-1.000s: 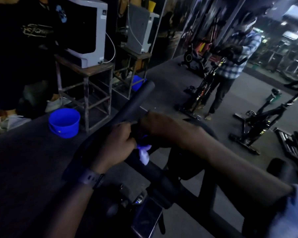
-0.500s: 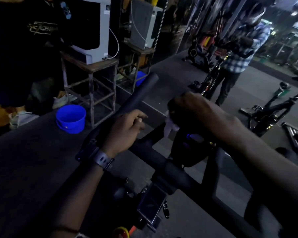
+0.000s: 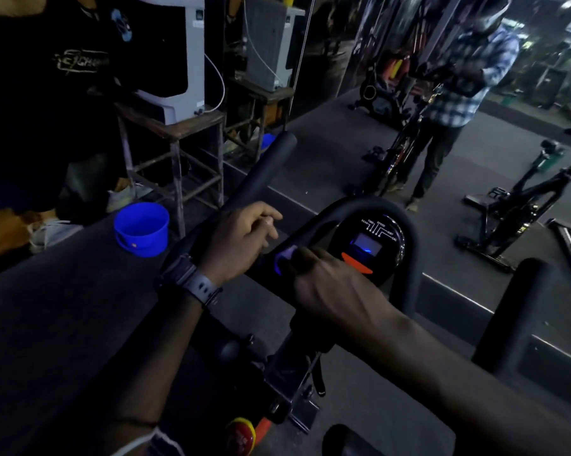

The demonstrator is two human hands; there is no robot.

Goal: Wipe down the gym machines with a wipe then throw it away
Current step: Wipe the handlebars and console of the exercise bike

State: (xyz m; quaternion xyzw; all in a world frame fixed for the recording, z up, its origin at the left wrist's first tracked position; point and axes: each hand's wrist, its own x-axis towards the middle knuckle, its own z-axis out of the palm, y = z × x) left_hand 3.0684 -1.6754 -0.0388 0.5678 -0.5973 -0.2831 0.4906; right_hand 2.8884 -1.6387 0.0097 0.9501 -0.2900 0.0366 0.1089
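Observation:
I stand at a black exercise bike whose left handlebar points away toward a mirror. My left hand, with a watch on the wrist, rests on that bar with loosely curled fingers. My right hand presses a pale wipe against the curved bar just left of the round console, whose small screen glows blue. Only a small fold of the wipe shows past my fingers. The right handlebar stands free at the right.
A blue bucket sits on the floor at left, beside a wooden stand with a white appliance. The mirror ahead reflects me, in a checked shirt, and other bikes. A red knob sits low on the frame.
My right hand with the wipe slid from the handlebar junction up over the console and back down to the bar beside it, so the console shows now. My left hand stayed on the left bar.

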